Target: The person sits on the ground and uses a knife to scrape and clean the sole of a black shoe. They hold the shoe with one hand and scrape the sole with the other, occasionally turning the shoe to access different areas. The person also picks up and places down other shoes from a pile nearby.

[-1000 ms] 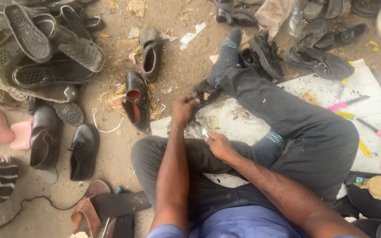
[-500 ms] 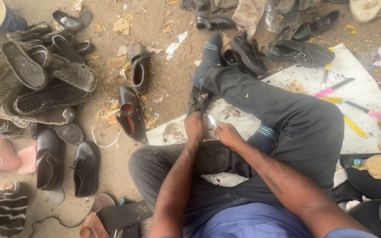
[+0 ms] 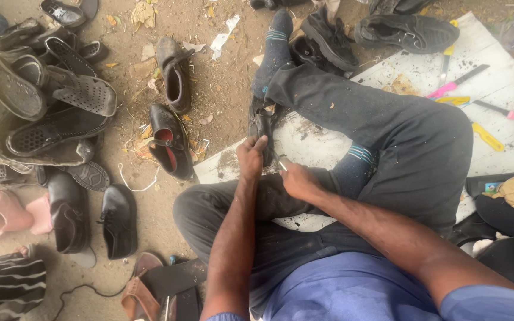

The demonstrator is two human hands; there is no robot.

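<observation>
I sit on the ground in dark trousers with my legs bent. My left hand [image 3: 251, 157] grips the near end of a dark shoe [image 3: 262, 122] that lies against my lower leg. My right hand [image 3: 295, 178] is closed around a small metal blade [image 3: 282, 164] whose tip points at the shoe just beside the left hand. The two hands are almost touching above my left knee. Most of the shoe is hidden by my leg and fingers.
A white board [image 3: 495, 89] under my legs carries a pink-handled knife [image 3: 456, 81], yellow tools and scraps. A pile of worn shoes and soles [image 3: 49, 113] lies left, two dark shoes [image 3: 171, 142] nearer. More black shoes [image 3: 408, 30] sit at the top, pink boots [image 3: 1, 214] at left.
My hands have stayed together on the shoe; the left hand has shifted slightly along it. The view has drifted, so everything sits a little lower and to the right.
</observation>
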